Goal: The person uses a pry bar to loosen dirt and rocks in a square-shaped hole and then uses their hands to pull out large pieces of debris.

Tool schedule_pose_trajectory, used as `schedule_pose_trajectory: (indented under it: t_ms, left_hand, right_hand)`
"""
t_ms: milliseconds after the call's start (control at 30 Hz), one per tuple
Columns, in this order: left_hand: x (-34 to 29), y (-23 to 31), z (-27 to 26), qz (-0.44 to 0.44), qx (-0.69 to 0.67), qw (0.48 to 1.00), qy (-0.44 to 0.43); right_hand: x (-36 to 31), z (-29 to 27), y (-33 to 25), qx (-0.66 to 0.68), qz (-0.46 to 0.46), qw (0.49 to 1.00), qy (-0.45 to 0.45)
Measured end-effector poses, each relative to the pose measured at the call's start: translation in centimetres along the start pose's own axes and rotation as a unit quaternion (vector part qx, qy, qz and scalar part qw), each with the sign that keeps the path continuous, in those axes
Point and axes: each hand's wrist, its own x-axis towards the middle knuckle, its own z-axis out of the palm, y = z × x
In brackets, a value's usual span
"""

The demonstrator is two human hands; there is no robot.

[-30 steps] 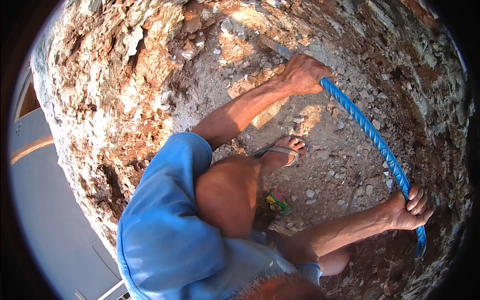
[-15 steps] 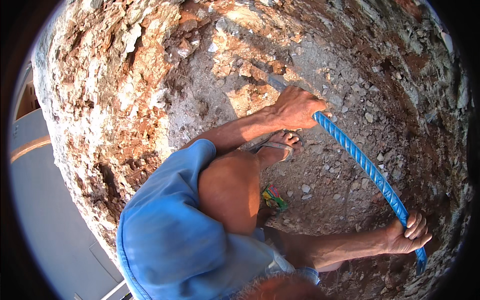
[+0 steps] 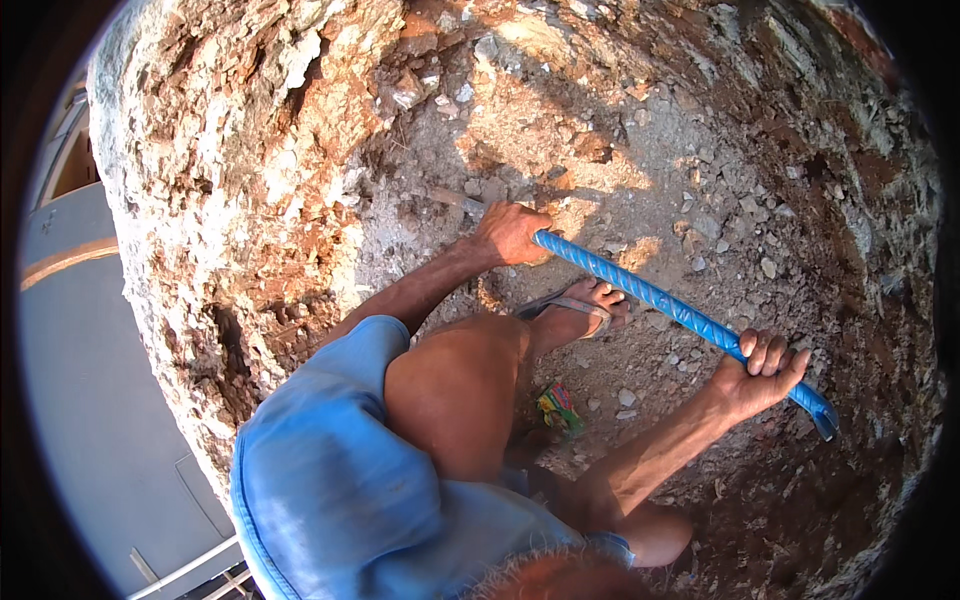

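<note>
A blue crowbar (image 3: 640,288) with a ribbed, twisted shaft slants across the middle, from upper left to lower right. Around its upper-left part my left hand (image 3: 513,233) is wrapped, and a greyish tip shows beyond the fist, close to the rocky soil. My right hand (image 3: 758,378) grips the bar near its lower-right end, where a bent claw sticks out past the fingers. Whether the far tip touches the soil, I cannot tell.
Broken, crumbly rock and earth (image 3: 270,180) rise at the left, with loose stones (image 3: 700,225) on the ground. My sandalled foot (image 3: 585,308) stands under the bar. A crumpled colourful wrapper (image 3: 560,408) lies beside it. A grey panel (image 3: 110,370) is at the far left.
Both hands have carried the crowbar to the left. The claw end and my right hand have come up and inward, so the bar now lies flatter across the view.
</note>
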Motion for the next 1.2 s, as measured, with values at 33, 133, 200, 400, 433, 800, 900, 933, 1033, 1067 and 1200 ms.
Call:
schedule_pose_trajectory:
  t_ms: [33,133,200,400,433,800,900,933,1033,1067,1200]
  left_hand:
    - [0.0,1.7,-0.2,-0.006,-0.012,1.0,-0.017]
    - [4.3,7.3,-3.1,0.1,-0.096,0.988,0.068]
    - [7.9,10.7,-5.2,0.178,-0.12,0.97,0.116]
    - [10.9,1.4,-1.3,0.114,-0.065,0.989,0.07]
    - [10.3,-1.7,-0.6,0.078,-0.044,0.995,0.052]
    - [11.6,-2.4,1.3,0.067,-0.015,0.998,0.007]
    - [9.6,-3.2,0.1,0.072,-0.029,0.995,0.07]
    - [8.8,-2.7,0.0,0.074,-0.055,0.991,0.098]
    - [7.5,-1.9,-0.3,0.112,-0.093,0.977,0.157]
    - [7.7,-0.4,-1.1,0.123,-0.1,0.976,0.15]
    - [9.4,2.7,-2.5,0.146,-0.083,0.975,0.149]
  right_hand:
    - [-0.4,1.1,-2.3,0.008,-0.004,0.999,-0.052]
    - [-1.7,4.9,-10.8,-0.023,-0.095,0.991,-0.093]
    - [-2.4,6.4,-16.0,-0.042,-0.16,0.978,-0.128]
    - [-0.9,10.5,0.6,-0.088,-0.16,0.983,0.028]
    - [-0.1,8.8,3.0,-0.081,-0.157,0.984,0.031]
    - [3.9,0.3,1.7,-0.026,-0.06,0.997,0.048]
    - [-0.6,3.2,0.8,-0.017,-0.049,0.998,-0.039]
    - [-3.4,5.0,0.6,-0.039,-0.058,0.996,-0.062]
    - [-8.1,9.0,-0.8,-0.091,-0.089,0.982,-0.141]
    - [-8.1,9.1,-2.5,-0.079,-0.094,0.981,-0.148]
    - [-4.5,7.7,-6.1,-0.047,-0.093,0.983,-0.149]
